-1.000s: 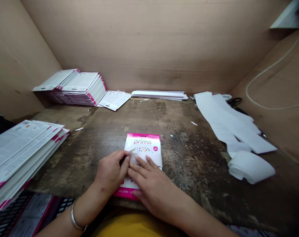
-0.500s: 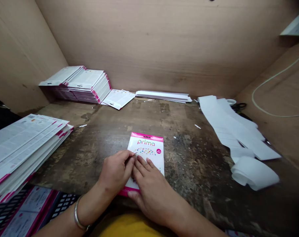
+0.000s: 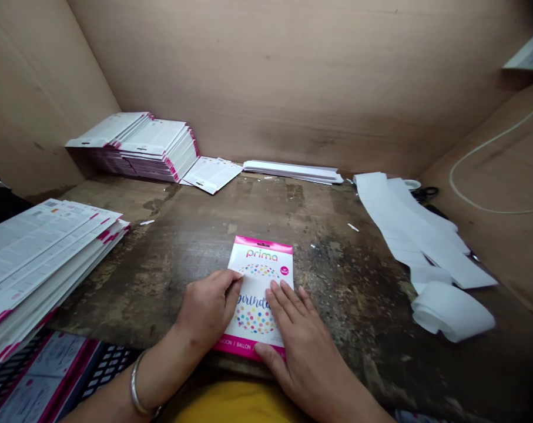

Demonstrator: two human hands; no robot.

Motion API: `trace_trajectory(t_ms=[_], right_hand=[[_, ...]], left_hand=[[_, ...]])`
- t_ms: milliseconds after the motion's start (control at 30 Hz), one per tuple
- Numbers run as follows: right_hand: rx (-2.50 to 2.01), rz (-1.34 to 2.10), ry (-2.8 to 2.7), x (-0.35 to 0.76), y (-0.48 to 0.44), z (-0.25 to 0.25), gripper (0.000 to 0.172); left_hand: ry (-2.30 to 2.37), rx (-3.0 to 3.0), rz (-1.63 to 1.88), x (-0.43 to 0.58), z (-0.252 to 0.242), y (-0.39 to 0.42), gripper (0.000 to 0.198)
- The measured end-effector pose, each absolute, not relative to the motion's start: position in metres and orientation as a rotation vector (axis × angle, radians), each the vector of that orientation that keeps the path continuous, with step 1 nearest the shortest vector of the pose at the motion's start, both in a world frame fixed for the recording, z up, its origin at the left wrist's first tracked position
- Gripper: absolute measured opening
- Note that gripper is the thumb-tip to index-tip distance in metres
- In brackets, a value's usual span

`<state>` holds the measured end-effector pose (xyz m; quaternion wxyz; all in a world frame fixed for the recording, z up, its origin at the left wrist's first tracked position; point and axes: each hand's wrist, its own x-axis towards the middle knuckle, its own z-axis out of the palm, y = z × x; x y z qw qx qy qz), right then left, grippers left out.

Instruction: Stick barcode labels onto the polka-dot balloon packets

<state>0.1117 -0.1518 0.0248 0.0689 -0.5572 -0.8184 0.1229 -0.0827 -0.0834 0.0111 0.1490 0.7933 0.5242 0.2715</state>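
A white and pink balloon packet (image 3: 254,320) lies flat on the worn table in front of me, printed with "prima", coloured dots and part of the word "birthday". My left hand (image 3: 208,305) rests over its left edge, thumb and forefinger pinched together above the print. Whatever sits in that pinch, if anything, is too small to make out. Across the packet's right side lies my right hand (image 3: 304,335), fingers stretched out flat and thumb near the pink bottom band. Its palm hides the packet's lower right corner.
Stacked packets stand at the left (image 3: 50,258) and back left (image 3: 151,144). White strips (image 3: 292,171) lie along the back wall. At right are a curling paper roll (image 3: 453,311), long paper strips and scissors (image 3: 426,192). A dark crate (image 3: 110,367) holds packets below left.
My right hand has slid rightward across the packet, uncovering the lettering and dots in its middle. My left hand stays pinched in nearly the same place.
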Motion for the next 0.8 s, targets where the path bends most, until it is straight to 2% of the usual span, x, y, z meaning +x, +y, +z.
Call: trace_trajectory(t_ms=[400,800], right_hand=[[-1.478,0.546,-2.495,0.067,-0.126,0.034,0.075],[-1.354,0.390,-2.577,0.060,-0.127,0.017,0.060]], left_hand=[[1.455,2.157,0.853,-0.081,0.011,-0.083,0.016],[1.501,2.110,0.727,-0.084,0.023,-0.073,0.015]])
